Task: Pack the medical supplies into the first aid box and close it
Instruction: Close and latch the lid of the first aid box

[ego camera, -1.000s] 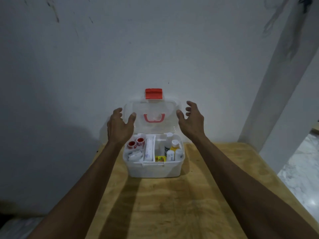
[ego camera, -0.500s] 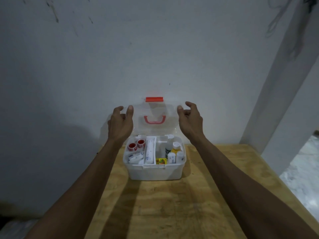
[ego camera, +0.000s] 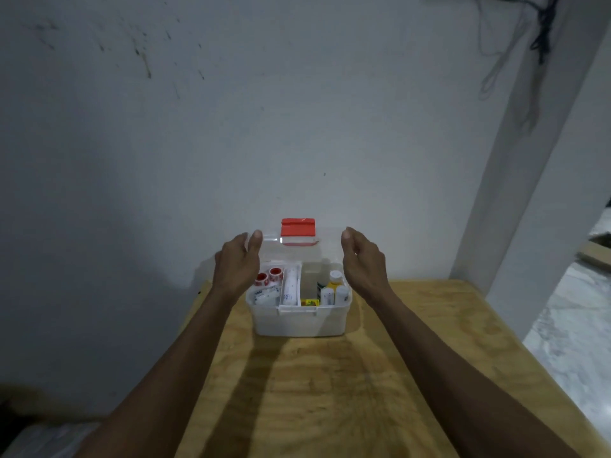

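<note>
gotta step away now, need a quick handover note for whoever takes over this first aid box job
Left hand grips the clear lid at its left edge; right hand holds its right edge.
First aid box sits on the wooden table, supplies inside: tape rolls, bandage roll, bottles.
Done: packing.
Left: lower the lid fully and snap the red latch.

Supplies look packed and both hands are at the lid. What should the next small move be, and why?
Probably swing the lid down onto the box: it is part-way over, left hand and right hand at its corners, red latch unfastened.
</note>
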`<state>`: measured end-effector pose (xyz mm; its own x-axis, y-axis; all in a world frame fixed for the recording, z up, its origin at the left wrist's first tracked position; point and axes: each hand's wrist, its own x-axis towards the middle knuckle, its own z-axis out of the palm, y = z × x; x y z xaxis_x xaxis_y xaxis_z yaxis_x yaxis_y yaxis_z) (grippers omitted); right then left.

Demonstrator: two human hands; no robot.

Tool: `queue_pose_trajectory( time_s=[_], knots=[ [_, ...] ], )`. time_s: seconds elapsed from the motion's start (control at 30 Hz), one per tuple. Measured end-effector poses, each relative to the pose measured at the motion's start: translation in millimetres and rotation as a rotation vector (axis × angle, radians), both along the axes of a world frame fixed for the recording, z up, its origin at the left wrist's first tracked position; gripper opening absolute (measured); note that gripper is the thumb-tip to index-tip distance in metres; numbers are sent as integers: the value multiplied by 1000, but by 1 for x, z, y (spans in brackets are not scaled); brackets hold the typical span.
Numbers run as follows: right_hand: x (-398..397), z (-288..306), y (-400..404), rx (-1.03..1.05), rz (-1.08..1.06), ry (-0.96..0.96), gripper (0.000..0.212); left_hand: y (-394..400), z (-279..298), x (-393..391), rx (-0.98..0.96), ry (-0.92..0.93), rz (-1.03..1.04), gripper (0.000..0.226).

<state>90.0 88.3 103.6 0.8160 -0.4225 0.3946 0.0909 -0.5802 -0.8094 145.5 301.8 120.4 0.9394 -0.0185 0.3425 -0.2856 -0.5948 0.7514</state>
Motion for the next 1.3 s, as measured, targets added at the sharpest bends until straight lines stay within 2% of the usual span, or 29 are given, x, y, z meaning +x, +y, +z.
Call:
queue_pose_trajectory(
  time_s=[0.07,0.17,0.4,0.87,1.07,1.2,1.3],
  knots=[
    [-11,-7,2,11,14,37,49,4,-7,-8,41,10,-2,74],
    [-24,-19,4,-4,30,36,52,9,-19,-18,73,38,-4,84],
    [-40,-51,12,4,34,37,48,8,-42,-45,89,82,-22,66],
    [-47,-63,29,-1,-64,27,42,7,-59,-59,47,76,-27,62],
    [-37,-41,24,-92,-54,140,50,6,-48,-52,34,67,-25,56],
    [-27,-29,28,-118,18,272,65,3,-33,-38,61,171,-96,74],
    [-26,-24,28,-101,47,343,68,0,-28,-30,113,245,-168,76]
  ],
)
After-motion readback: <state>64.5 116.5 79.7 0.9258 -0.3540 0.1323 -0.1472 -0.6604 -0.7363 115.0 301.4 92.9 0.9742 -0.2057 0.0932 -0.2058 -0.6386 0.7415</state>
